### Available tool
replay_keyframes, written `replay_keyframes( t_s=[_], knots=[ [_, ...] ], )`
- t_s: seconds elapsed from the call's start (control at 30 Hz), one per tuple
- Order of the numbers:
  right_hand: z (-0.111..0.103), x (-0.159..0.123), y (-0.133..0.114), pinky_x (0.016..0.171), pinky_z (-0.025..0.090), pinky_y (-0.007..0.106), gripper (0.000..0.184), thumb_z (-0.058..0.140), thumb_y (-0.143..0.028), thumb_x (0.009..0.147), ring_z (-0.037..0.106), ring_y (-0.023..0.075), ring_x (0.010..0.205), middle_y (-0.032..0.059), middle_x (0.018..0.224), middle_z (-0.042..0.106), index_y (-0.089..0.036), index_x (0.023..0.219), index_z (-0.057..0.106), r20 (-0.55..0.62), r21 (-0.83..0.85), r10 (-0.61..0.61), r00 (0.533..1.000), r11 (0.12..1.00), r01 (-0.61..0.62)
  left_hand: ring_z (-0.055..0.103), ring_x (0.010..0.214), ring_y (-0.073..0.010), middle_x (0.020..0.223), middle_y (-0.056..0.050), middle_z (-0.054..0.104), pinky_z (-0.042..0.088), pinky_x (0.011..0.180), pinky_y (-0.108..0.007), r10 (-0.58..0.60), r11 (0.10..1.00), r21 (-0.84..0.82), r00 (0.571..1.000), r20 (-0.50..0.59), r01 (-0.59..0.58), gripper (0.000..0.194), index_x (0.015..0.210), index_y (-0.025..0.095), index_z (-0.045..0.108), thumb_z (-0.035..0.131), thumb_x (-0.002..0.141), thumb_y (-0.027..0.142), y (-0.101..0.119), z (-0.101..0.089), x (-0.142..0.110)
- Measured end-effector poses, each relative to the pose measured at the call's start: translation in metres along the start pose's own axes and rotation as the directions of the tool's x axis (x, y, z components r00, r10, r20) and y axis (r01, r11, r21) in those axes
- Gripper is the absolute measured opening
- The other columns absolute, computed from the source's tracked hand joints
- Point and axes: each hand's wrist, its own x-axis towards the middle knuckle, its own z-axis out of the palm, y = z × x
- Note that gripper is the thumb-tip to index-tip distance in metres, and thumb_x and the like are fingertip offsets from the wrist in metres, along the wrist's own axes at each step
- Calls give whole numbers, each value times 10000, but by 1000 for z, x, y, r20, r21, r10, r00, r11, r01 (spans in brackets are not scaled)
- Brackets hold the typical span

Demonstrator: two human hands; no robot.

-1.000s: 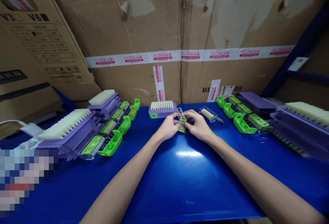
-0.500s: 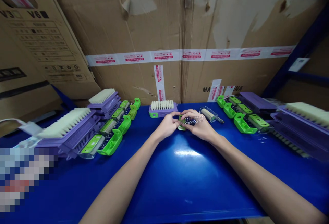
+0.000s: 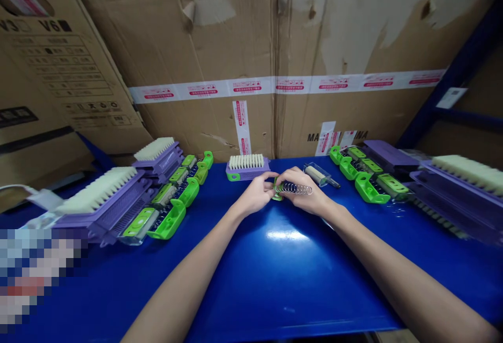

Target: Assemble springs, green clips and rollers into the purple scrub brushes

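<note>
Blue surface (image 3: pixel 286 290) in head view, cardboard (image 3: pixel 196 49) along far edge. Spring (image 3: pixel 297 189), upright one second ago, now lies sideways across right hand (image 3: pixel 306 202), near far edge's middle. Right hand and left hand (image 3: pixel 254 195), fingers nearly closed, pinch green part (image 3: pixel 277 197). Room between forearms (image 3: pixel 210 259) toward near edge.

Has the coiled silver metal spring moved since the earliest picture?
Yes. The spring has swung right: its free end, first beside the purple plastic block with cream bristles, now sits farther off, over the right hand.

Blue tbl (image 3: pixel 283 285): purple brushes (image 3: pixel 128 201), grn shells (image 3: pixel 167 223) L & R.
</note>
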Motion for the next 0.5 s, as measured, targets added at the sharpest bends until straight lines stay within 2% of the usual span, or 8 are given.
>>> replay_keyframes(
  t_s=[0.17,0.33,0.5],
  knots=[
    [2,-1,0,742,367,335,149,589,-87,745,493,192,800,28,829,631,-217,817,596,-36,-30,-11,999,999,9,618,637,-122,715,-21,654,494,665,-264,22,999,29,999,-43,-21,531,1194,106,505,573,675,14,-1,7,4],
    [3,0,-1,722,378,323,133,575,-119,738,481,192,813,46,865,554,-206,837,593,-61,-41,32,998,999,-34,624,646,-130,728,-32,665,497,675,-269,19,999,46,997,-74,-15,553,1211,90,520,541,665,1,2,9,6],
    [4,1,0,737,408,309,109,597,-166,739,500,177,830,38,880,488,-200,842,599,-80,76,94,992,993,-88,640,698,-147,794,-70,688,498,720,-296,-5,1000,9,1000,20,5,536,1248,85,510,563,716,46,7,7,3]
  ],
)
